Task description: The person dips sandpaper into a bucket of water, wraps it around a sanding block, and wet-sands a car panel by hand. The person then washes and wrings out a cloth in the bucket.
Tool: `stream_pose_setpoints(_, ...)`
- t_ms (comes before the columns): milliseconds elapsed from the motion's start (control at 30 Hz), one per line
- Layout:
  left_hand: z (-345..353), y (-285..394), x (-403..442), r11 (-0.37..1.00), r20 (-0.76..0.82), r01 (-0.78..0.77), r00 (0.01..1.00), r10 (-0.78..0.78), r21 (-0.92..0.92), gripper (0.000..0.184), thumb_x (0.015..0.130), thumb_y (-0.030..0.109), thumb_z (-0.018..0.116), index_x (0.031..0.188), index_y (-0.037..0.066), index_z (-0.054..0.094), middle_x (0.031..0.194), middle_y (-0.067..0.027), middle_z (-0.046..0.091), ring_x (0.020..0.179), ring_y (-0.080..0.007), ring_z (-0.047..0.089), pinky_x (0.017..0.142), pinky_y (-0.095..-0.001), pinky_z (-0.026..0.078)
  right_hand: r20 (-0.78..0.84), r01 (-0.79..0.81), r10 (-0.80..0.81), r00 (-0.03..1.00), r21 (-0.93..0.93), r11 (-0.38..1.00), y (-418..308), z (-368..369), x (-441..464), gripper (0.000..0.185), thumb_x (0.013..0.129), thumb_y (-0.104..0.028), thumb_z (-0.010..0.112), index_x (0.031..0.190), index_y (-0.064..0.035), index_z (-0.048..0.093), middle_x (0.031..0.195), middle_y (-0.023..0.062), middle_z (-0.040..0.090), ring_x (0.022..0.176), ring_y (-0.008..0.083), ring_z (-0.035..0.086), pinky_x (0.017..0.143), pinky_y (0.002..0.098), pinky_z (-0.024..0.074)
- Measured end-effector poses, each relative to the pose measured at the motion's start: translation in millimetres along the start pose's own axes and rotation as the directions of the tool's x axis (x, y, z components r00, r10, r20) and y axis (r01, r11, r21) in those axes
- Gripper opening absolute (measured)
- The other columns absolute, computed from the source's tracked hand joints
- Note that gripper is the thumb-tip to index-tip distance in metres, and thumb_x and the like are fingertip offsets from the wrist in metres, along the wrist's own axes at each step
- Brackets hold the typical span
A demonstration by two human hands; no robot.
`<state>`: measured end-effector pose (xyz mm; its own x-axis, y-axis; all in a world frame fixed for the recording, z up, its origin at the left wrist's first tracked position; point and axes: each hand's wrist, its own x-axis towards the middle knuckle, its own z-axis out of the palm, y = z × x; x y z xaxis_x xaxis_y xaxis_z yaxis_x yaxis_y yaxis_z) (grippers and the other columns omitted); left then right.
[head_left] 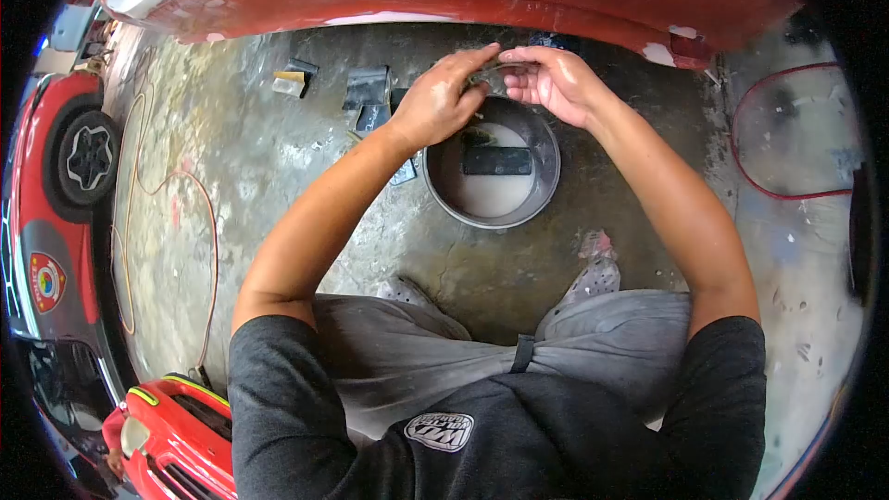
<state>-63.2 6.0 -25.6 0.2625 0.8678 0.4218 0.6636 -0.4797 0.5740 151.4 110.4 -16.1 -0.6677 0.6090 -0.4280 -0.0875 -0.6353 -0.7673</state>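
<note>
Fingers of the left hand [440, 97] extend toward the curled, partly spread fingers of the right hand [560, 83]; whether either set is clamped cannot be told. A thin, pale strip-like item [505, 65], material unclear, spans the gap between them, above the far rim of a round, dark grey bucket [548, 157]. Inside the bucket are cloudy whitish liquid [491, 196] and a dark rectangular block [497, 160]. Flat dark sheets [368, 88] lie on the floor beside it. Step in hand, as judged: two-handed handling of the item. Any next move calls for a secure fingertip hold.
</note>
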Motion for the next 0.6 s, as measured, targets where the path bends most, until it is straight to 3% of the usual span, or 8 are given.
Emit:
stream_pose_setpoints(67, 6.0, -6.3, 2.9, 0.774, 0.064, 0.377, 0.913, -0.403, -0.508, 0.051, 0.098, 0.008, 0.06, 0.147, 0.002, 0.045, 0.125, -0.0184, 0.065, 0.107, -0.0339, 0.069, 0.088, -0.0401, 0.06, -0.048, -0.103, 0.104, 0.993, 0.029, 0.994, -5.6, -4.4, -4.7, 0.046, 0.101, -0.036, 0.063, 0.128, 0.002, 0.062, 0.116, 0.0129, 0.069, 0.096, 0.0236, 0.067, 0.088, 0.0393, 0.0566)
stream_pose_setpoints(133, 4.9, -8.5, 5.1, 0.322, 0.222, 0.474, 0.781, -0.584, -0.82, 0.033, 0.103, 0.014, 0.06, 0.131, -0.001, 0.053, 0.115, -0.0134, 0.067, 0.087, -0.0214, 0.073, 0.068, -0.0314, 0.064, -0.196, -0.02, -0.055, 0.979, -0.359, 0.933, 2.2, -10.0, -4.0, 0.064, 0.097, -0.048, 0.065, 0.134, 0.0037, 0.058, 0.115, 0.0156, 0.069, 0.098, 0.0261, 0.067, 0.089, 0.0397, 0.0553)
stream_pose_setpoints(167, 1.6, -12.2, 7.2, 0.305, 0.281, 0.548, 0.74, -0.611, -0.779, 0.031, 0.103, 0.016, 0.061, 0.128, 0.0, 0.054, 0.112, -0.0126, 0.067, 0.085, -0.0208, 0.074, 0.067, -0.0309, 0.064, -0.245, -0.004, -0.151, 0.958, -0.538, 0.843, 10.8, -13.5, -1.7, 0.073, 0.095, -0.054, 0.067, 0.137, 0.0045, 0.056, 0.114, 0.017, 0.07, 0.099, 0.0273, 0.068, 0.09, 0.0399, 0.0547)
stream_pose_setpoints(233, -1.4, -30.2, 12.2, 0.255, 0.388, 0.679, 0.642, -0.661, -0.688, 0.029, 0.102, 0.02, 0.065, 0.122, 0.001, 0.057, 0.107, -0.011, 0.069, 0.081, -0.0195, 0.074, 0.067, -0.0298, 0.064, 0.002, 0.035, -0.35, 0.937, -0.995, 0.089, 42.3, -43.0, 2.4, 0.09, 0.09, -0.055, 0.07, 0.148, 0.0067, 0.041, 0.123, 0.0309, 0.065, 0.117, 0.0398, 0.065, 0.097, 0.0464, 0.0521)
stream_pose_setpoints(300, 17.3, -52.5, 8.8, 0.204, 0.291, 0.578, 0.647, -0.705, -0.79, 0.027, 0.1, 0.022, 0.07, 0.115, 0.002, 0.061, 0.097, -0.0099, 0.071, 0.082, -0.0205, 0.074, 0.065, -0.0274, 0.063, -0.046, -0.039, -0.12, 0.992, -0.998, 0.058, 76.6, -63.5, -0.9, 0.077, 0.092, -0.038, 0.069, 0.149, 0.0053, 0.04, 0.127, 0.0331, 0.063, 0.124, 0.042, 0.062, 0.103, 0.0477, 0.0486)
stream_pose_setpoints(433, 86.4, -64.5, 24.0, -0.135, 0.22, 0.264, 0.325, -0.92, -0.955, 0.022, 0.102, 0.017, 0.06, 0.115, 0.0, 0.061, 0.093, -0.013, 0.069, 0.077, -0.0248, 0.067, 0.074, -0.0378, 0.061, -0.14, -0.148, 0.054, 0.989, -0.963, 0.226, 88.7, -83.2, -8.8, 0.059, 0.09, -0.012, 0.064, 0.145, -0.0083, 0.046, 0.127, 0.0308, 0.065, 0.119, 0.044, 0.064, 0.101, 0.0491, 0.0495)
stream_pose_setpoints(500, 100.5, -46.1, 44.7, -0.086, 0.129, 0.148, 0.311, -0.942, -0.985, 0.028, 0.101, 0.023, 0.058, 0.113, -0.002, 0.062, 0.107, -0.014, 0.066, 0.093, -0.0247, 0.061, 0.082, -0.0401, 0.051, -0.27, -0.352, 0.251, 0.93, -0.854, 0.384, 59.7, -52.2, -43.6, 0.057, 0.089, -0.009, 0.064, 0.143, -0.008, 0.047, 0.127, 0.0303, 0.065, 0.12, 0.0448, 0.064, 0.1, 0.0495, 0.0493)
stream_pose_setpoints(600, 105.0, -52.3, 82.8, 0.143, -0.204, -0.267, 0.22, -0.954, -0.953, 0.035, 0.103, 0.029, 0.057, 0.114, -0.004, 0.063, 0.109, -0.0127, 0.066, 0.098, -0.0236, 0.061, 0.086, -0.0392, 0.047, -0.306, -0.323, 0.106, 0.946, -0.906, 0.272, 79.5, -90.9, -58.1, 0.054, 0.09, -0.005, 0.062, 0.142, -0.0042, 0.047, 0.124, 0.0288, 0.067, 0.118, 0.0458, 0.063, 0.101, 0.0488, 0.0491)
